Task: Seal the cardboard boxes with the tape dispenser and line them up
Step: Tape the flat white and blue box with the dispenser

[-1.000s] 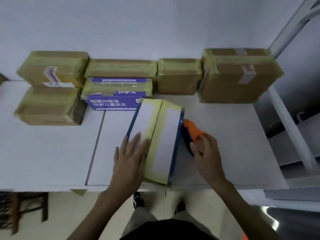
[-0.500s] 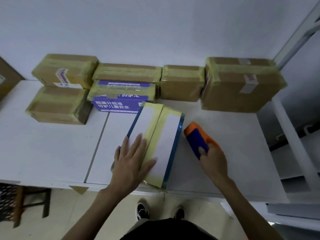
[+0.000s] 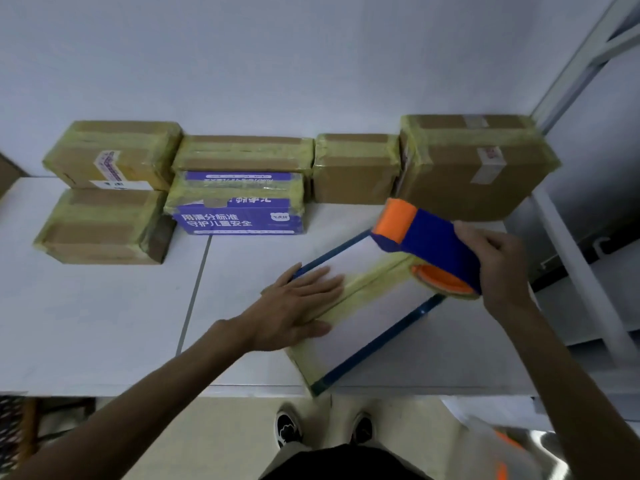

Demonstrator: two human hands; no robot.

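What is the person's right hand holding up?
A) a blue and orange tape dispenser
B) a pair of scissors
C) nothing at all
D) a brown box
A: the right hand grips the tape dispenser, blue with orange parts, above the far end of the white box, while the left hand lies flat on that box.
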